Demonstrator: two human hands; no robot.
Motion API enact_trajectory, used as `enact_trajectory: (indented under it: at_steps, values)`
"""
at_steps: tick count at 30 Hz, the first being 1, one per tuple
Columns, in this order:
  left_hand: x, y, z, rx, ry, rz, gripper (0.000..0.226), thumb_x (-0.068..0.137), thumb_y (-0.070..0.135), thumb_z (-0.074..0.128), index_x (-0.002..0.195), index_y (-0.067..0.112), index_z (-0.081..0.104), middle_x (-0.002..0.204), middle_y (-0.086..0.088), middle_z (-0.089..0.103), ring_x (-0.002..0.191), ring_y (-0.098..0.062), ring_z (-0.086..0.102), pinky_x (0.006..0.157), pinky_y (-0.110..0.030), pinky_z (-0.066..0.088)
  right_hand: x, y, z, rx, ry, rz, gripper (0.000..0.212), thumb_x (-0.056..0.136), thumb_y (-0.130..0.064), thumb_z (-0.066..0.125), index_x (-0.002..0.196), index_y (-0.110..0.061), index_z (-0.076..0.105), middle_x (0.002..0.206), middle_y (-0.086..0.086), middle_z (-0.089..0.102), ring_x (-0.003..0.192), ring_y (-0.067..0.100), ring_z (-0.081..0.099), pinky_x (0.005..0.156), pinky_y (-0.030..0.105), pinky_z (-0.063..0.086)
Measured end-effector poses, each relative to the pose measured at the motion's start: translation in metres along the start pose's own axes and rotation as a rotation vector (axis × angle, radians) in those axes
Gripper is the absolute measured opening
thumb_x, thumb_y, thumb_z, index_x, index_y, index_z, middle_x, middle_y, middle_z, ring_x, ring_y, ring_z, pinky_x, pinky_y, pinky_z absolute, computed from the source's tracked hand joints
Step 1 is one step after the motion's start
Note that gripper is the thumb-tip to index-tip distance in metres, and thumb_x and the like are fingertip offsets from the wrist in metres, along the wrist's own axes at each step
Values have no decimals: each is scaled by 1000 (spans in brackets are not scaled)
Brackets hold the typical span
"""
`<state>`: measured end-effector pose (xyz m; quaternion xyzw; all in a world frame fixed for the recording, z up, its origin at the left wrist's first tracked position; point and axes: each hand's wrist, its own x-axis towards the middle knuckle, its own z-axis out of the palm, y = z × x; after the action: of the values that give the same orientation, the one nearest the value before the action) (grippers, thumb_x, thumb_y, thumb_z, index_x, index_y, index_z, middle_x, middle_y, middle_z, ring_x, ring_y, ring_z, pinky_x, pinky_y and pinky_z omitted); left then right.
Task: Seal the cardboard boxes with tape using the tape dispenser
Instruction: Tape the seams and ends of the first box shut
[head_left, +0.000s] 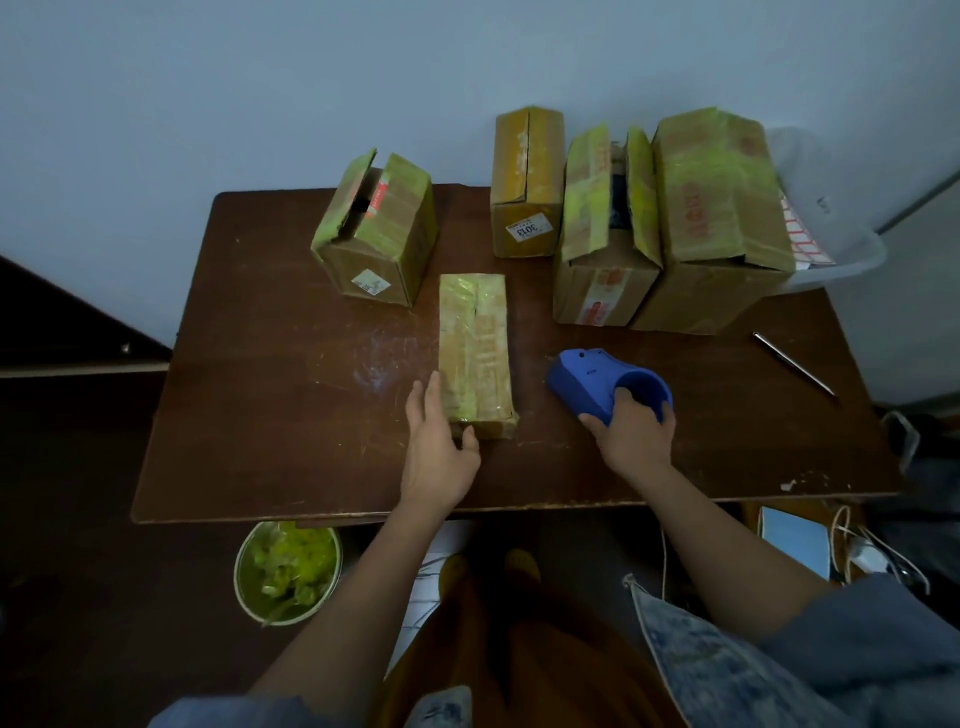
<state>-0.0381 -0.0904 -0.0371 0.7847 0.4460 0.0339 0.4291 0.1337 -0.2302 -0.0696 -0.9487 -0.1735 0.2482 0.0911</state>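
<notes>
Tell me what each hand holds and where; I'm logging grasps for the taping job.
The right hand grips the blue tape dispenser at its near, rounded end. The left hand steadies the flat box at its near left corner, thumb on the end face.

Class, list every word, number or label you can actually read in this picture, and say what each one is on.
"3013": white sticker on the upright box at the back.
White sticker on the left box: too small to read.
Red printing on the right-hand boxes and on the flat box by the left hand: blurred, unreadable.
</notes>
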Motion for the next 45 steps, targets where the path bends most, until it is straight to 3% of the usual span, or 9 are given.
enact_trajectory:
  at_steps: [3, 10, 19, 25, 31, 35, 39, 43, 45]
  values:
    - [0, 7, -8, 3, 55, 46, 68, 94, 6, 54, 153, 16, 20, 157, -6, 16, 138, -18, 30, 97, -11, 19, -2, 0, -7, 31, -8, -5, 34, 99, -38, 53, 122, -14, 53, 108, 4, 62, 115, 24, 56, 118, 44, 17]
    - [10, 27, -25, -105, -10, 132, 55, 92, 0, 57, 143, 14, 43, 141, -3, 48, 132, -16, 44, 111, -28, 35, -20, 11, -17, 186, 6, -275, 14, 93, -28, 63, 96, -18, 53, 86, -4, 53, 89, 18, 52, 105, 48, 36]
    - [11, 51, -36, -279, -277, 100, 53, 96, -4, 50, 145, 14, 42, 148, 2, 44, 140, -12, 35, 116, -30, 29, -36, -2, -33, 230, -121, -411, 23, 90, -34, 66, 108, -32, 53, 107, -10, 54, 113, 22, 52, 105, 50, 40]
    - [6, 55, -43, -249, -298, 137, 23, 96, 6, 57, 104, 23, 70, 100, 4, 68, 107, -12, 61, 93, -24, 46, -42, -6, -45, 165, -170, -415, 23, 91, -34, 66, 110, -28, 57, 107, -9, 54, 109, 16, 52, 103, 41, 41]
    - [7, 50, -52, -278, -255, 119, 12, 88, 5, 67, 82, 14, 73, 90, -22, 69, 88, -26, 68, 93, -31, 51, -51, -8, -56, 206, -255, -488, 12, 92, -24, 66, 98, -27, 56, 93, -12, 53, 82, 2, 53, 73, 22, 39]
    - [6, 47, -56, -324, -282, 128, 13, 89, 3, 65, 85, 13, 72, 89, -23, 70, 79, -17, 65, 85, -27, 49, -54, -10, -60, 236, -304, -475, 12, 93, -22, 65, 101, -27, 58, 97, -9, 57, 84, 4, 57, 70, 19, 40]
    - [6, 41, -56, -342, -262, 85, 34, 96, 1, 54, 98, 33, 68, 93, -9, 69, 94, -22, 67, 94, -38, 52, -56, -11, -61, 244, -303, -480, 13, 92, -20, 66, 104, -23, 61, 100, -6, 60, 88, 7, 60, 73, 20, 42]
    - [12, 40, -52, -291, -336, 23, 54, 97, -5, 44, 135, 34, 51, 140, 5, 52, 120, -19, 56, 104, -39, 42, -58, -12, -61, 207, -324, -503, 16, 91, -21, 67, 107, -19, 63, 104, -1, 61, 93, 13, 60, 85, 31, 46]
    - [12, 42, -49, -287, -432, 14, 57, 97, -6, 42, 143, 28, 45, 146, 10, 47, 135, -14, 43, 115, -40, 32, -59, -14, -61, 192, -333, -519, 18, 91, -21, 67, 109, -18, 64, 107, 0, 61, 96, 14, 59, 90, 34, 46]
